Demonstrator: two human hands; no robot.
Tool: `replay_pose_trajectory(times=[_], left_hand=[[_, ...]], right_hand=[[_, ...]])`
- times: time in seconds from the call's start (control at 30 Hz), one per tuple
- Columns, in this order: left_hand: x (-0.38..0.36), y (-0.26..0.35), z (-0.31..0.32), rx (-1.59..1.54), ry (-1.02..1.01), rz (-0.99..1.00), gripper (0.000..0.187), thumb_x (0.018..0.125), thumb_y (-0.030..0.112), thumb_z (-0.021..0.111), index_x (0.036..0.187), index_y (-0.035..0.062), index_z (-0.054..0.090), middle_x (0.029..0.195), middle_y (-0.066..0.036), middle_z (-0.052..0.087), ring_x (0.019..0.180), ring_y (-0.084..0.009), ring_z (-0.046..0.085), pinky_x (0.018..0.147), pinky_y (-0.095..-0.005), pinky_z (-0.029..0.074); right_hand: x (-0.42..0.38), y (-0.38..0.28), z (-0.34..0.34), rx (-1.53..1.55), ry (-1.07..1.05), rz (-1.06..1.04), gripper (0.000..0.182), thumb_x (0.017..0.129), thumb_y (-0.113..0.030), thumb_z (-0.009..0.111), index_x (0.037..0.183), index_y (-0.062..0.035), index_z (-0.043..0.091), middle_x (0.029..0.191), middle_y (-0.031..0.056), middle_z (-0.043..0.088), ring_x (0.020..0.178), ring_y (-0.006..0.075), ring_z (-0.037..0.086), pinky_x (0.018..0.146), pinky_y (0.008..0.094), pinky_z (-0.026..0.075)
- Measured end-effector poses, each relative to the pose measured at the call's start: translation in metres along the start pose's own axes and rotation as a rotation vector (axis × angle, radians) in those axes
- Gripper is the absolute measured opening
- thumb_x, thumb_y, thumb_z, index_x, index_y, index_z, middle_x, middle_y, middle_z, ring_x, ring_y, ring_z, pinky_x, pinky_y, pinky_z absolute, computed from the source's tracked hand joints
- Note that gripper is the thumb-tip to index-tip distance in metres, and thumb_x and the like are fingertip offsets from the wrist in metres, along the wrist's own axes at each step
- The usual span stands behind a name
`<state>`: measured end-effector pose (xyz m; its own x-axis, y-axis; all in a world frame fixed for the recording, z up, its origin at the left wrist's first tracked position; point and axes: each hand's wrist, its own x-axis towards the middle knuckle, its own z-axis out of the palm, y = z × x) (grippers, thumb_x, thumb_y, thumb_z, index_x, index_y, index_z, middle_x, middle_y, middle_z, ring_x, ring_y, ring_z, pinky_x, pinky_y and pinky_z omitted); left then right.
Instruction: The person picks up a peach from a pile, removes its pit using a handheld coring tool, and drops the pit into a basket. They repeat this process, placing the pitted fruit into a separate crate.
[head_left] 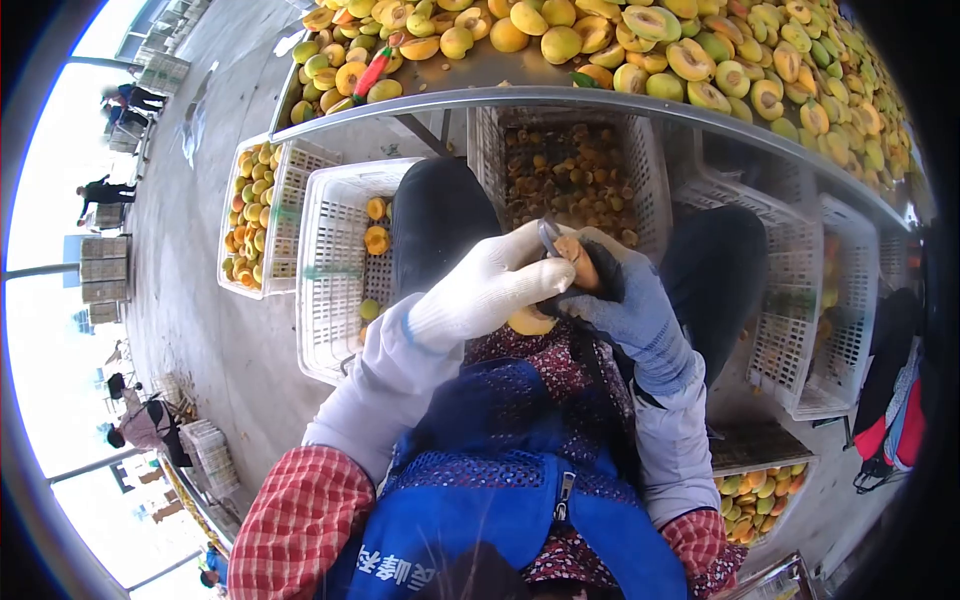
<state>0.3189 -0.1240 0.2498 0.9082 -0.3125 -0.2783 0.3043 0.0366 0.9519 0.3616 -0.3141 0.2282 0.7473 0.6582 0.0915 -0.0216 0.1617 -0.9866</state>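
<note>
My left hand (492,284), in a white knitted glove, is closed at chest height, its thumb and fingers bent inward. Just under it shows a yellow peach half (531,321), mostly hidden by the gloves. Against it, my right hand (628,306), in a blue-grey glove with a dark palm, is closed around a pitting knife. The knife's brown handle (583,262) emerges between the gloves, and its curved metal blade (548,237) lies beside my left fingers.
Many halved peaches (690,60) cover the metal table (560,97) ahead, where a red-handled tool (373,73) lies. Below stand a crate of brownish pieces (655,180), a white crate (325,290) with a few peaches, and fuller crates (255,215). Other people (105,195) are far left.
</note>
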Motion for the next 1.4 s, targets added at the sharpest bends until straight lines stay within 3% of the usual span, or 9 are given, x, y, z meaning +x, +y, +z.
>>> replay_pose_trajectory(times=[0.13, 0.27, 0.3, 0.43, 0.7, 0.83, 1.13, 1.23, 1.4], left_hand=[[0.003, -0.003, 0.0, -0.083, 0.22, 0.003, 0.047, 0.098, 0.039, 0.056, 0.119, -0.0019, 0.06, 0.099, -0.005, 0.062, 0.093, -0.01, 0.055, 0.087, -0.0256, 0.044], [0.007, -0.023, 0.01, -0.037, 0.462, 0.166, 0.055, 0.102, 0.049, 0.041, 0.113, -0.0009, 0.061, 0.093, -0.004, 0.064, 0.082, -0.0082, 0.057, 0.076, -0.0231, 0.045], [0.007, -0.023, 0.017, -0.008, 0.486, 0.188, 0.052, 0.103, 0.047, 0.041, 0.11, -0.0011, 0.061, 0.091, -0.004, 0.064, 0.078, -0.0068, 0.054, 0.072, -0.0223, 0.044], [0.006, -0.036, 0.027, -0.018, 0.565, 0.251, 0.043, 0.103, 0.039, 0.045, 0.108, -0.0014, 0.06, 0.088, -0.005, 0.064, 0.073, -0.0066, 0.054, 0.068, -0.0219, 0.044], [0.0, -0.03, 0.019, -0.181, 0.633, 0.243, 0.052, 0.102, 0.048, 0.04, 0.11, 0.0014, 0.06, 0.092, -0.01, 0.065, 0.082, -0.0128, 0.06, 0.075, -0.0255, 0.049], [-0.006, -0.02, 0.024, -0.14, 0.612, 0.262, 0.048, 0.103, 0.044, 0.042, 0.109, -0.0004, 0.059, 0.09, -0.011, 0.065, 0.073, -0.012, 0.061, 0.066, -0.023, 0.05], [-0.005, -0.018, 0.04, -0.181, 0.695, 0.233, 0.031, 0.103, 0.024, 0.044, 0.104, -0.0028, 0.061, 0.081, -0.008, 0.063, 0.062, -0.0083, 0.055, 0.056, -0.0207, 0.046], [-0.005, -0.017, 0.043, -0.185, 0.708, 0.213, 0.028, 0.102, 0.02, 0.045, 0.102, -0.0035, 0.06, 0.078, -0.007, 0.061, 0.06, -0.0077, 0.053, 0.054, -0.0214, 0.045], [-0.004, -0.019, 0.043, -0.106, 0.672, 0.174, 0.025, 0.101, 0.016, 0.045, 0.101, -0.0041, 0.06, 0.074, -0.006, 0.058, 0.056, -0.0071, 0.05, 0.05, -0.0219, 0.044]], right_hand=[[-0.001, 0.008, 0.023, 0.063, 0.571, 0.116, 0.033, 0.085, -0.006, 0.069, 0.115, -0.0026, 0.057, 0.102, 0.0077, 0.064, 0.085, 0.008, 0.061, 0.074, 0.021, 0.048], [-0.008, 0.018, 0.046, 0.128, 0.535, 0.021, 0.03, 0.085, -0.005, 0.07, 0.112, -0.0015, 0.057, 0.095, 0.0073, 0.066, 0.082, 0.0081, 0.061, 0.07, 0.0249, 0.05], [-0.007, 0.01, 0.05, -0.298, 0.512, 0.004, 0.03, 0.084, -0.004, 0.07, 0.111, -0.0004, 0.057, 0.094, 0.0114, 0.067, 0.08, 0.0177, 0.066, 0.07, 0.0305, 0.052], [-0.01, 0.014, 0.059, -0.664, 0.47, -0.252, 0.033, 0.079, -0.003, 0.07, 0.11, -0.0022, 0.058, 0.091, 0.0195, 0.065, 0.08, 0.0388, 0.065, 0.067, 0.0393, 0.052], [-0.032, 0.021, 0.057, -0.33, 0.302, 0.112, 0.029, 0.085, -0.012, 0.068, 0.111, -0.0036, 0.057, 0.082, 0.0155, 0.064, 0.075, 0.0309, 0.067, 0.062, 0.0384, 0.051], [-0.027, 0.012, 0.056, -0.696, 0.275, -0.078, 0.028, 0.089, -0.013, 0.063, 0.113, -0.0022, 0.054, 0.085, 0.0167, 0.063, 0.074, 0.0341, 0.065, 0.061, 0.039, 0.052], [-0.032, 0.014, 0.06, -0.755, 0.16, -0.055, 0.03, 0.086, -0.014, 0.062, 0.115, -0.0107, 0.059, 0.097, 0.0179, 0.052, 0.073, 0.0349, 0.061, 0.06, 0.0425, 0.05], [-0.034, 0.032, 0.061, -0.699, 0.248, -0.141, 0.037, 0.094, -0.025, 0.053, 0.116, 0.0035, 0.046, 0.07, 0.0191, 0.059, 0.061, 0.0403, 0.061, 0.053, 0.0444, 0.045], [-0.046, 0.027, 0.063, -0.631, 0.183, -0.021, 0.05, 0.095, -0.021, 0.052, 0.132, 0.0103, 0.037, 0.093, 0.0222, 0.06, 0.078, 0.0334, 0.062, 0.067, 0.0396, 0.048]])
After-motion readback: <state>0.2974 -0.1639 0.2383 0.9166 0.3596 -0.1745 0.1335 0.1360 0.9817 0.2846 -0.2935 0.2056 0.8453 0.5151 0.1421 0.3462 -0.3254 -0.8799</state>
